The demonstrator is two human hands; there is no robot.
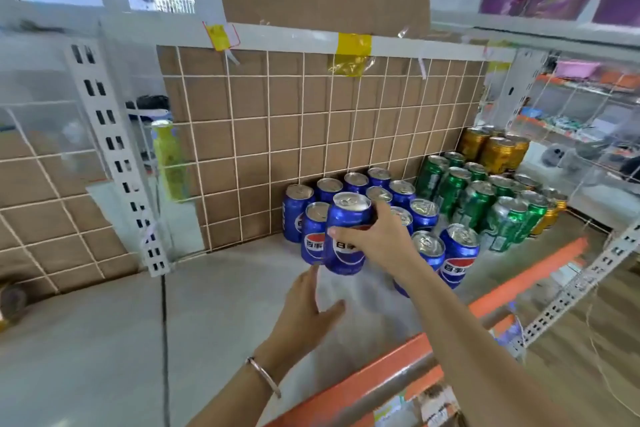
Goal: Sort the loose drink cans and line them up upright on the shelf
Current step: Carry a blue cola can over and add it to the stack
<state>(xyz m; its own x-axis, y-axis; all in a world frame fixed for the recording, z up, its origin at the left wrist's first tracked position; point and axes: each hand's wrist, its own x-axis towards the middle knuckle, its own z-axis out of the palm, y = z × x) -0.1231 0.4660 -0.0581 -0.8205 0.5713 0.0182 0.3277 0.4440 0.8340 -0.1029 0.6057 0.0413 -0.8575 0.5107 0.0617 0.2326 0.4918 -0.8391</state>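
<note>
Mostly sorted: blue aluminium cans (459,253), green aluminium cans (474,201), gold aluminium cans (495,152) upright on grey metal shelf (225,305). My right hand (377,239) grips unplaced blue cola can (346,246); left hand (304,308) open.

I see a pale grey shelf (104,340) with an orange front edge (363,381) and a dark seam (165,340) running near to far on its left part. Blue cans (401,194) stand upright in a cluster at the far middle. To their right stand green cans (474,204) in rows, then gold cans (495,152) at the far right corner. At the cluster's near left, one blue can (346,253) sits in the right grip (374,236). I cannot tell whether its base touches the shelf.
</note>
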